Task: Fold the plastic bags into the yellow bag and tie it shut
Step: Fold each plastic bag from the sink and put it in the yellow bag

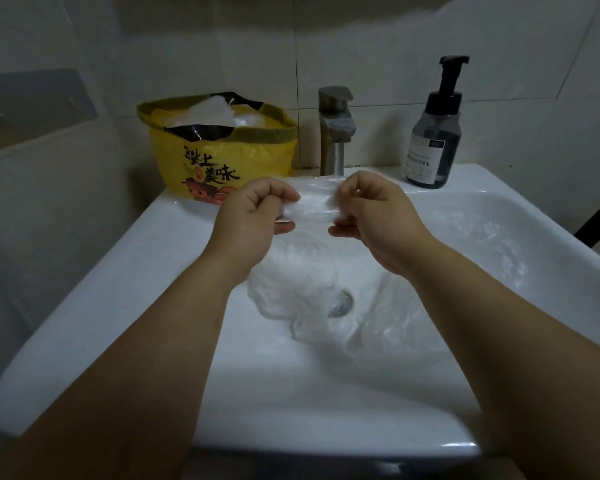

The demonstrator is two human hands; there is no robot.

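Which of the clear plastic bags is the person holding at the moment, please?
The clear bag stretched between the left hand and right hand, above the sink. The other clear bags lie crumpled down by the drain, in neither hand.

The left hand [253, 220] and right hand [378, 223] are bare, forearms [174, 327] uncovered.

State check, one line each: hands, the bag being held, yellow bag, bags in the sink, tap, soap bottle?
left hand: pinches one end of the clear bag.
right hand: pinches the other end.
clear bag: stretched between both hands, above the sink.
yellow bag: upright, open, untied, plastic inside.
loose bags: crumpled in the basin, not yet folded.
tap: no water visible.
pump bottle: upright, pump head on.
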